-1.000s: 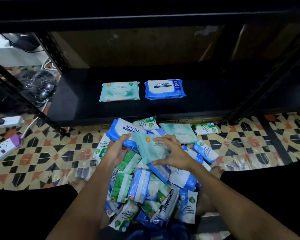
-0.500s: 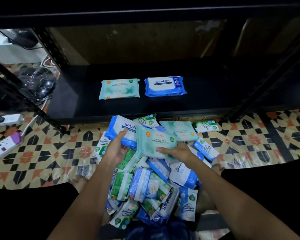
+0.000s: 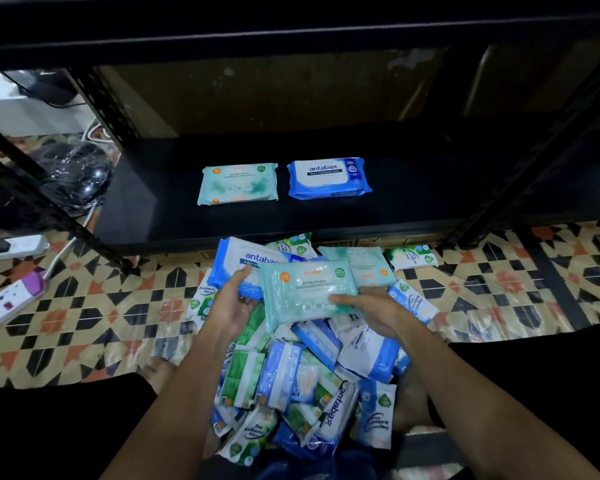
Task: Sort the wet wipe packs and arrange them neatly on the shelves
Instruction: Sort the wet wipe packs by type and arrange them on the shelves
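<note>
A: Above the floor pile (image 3: 302,375), right hand (image 3: 371,313) pinches the pale teal soft-plastic wipe pack (image 3: 309,292); left hand (image 3: 232,303) grips a blue-and-white pack (image 3: 236,265).

B: Why raised?

A: Probably bound for its twin (image 3: 238,183) on the black shelf (image 3: 430,188).

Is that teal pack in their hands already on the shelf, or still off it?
Off it. The teal pack is held between both hands above the floor pile, short of the shelf.

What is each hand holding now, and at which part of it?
The right hand pinches the teal wipe pack at its lower right edge. The left hand grips the blue antabax pack at its near edge.
</note>
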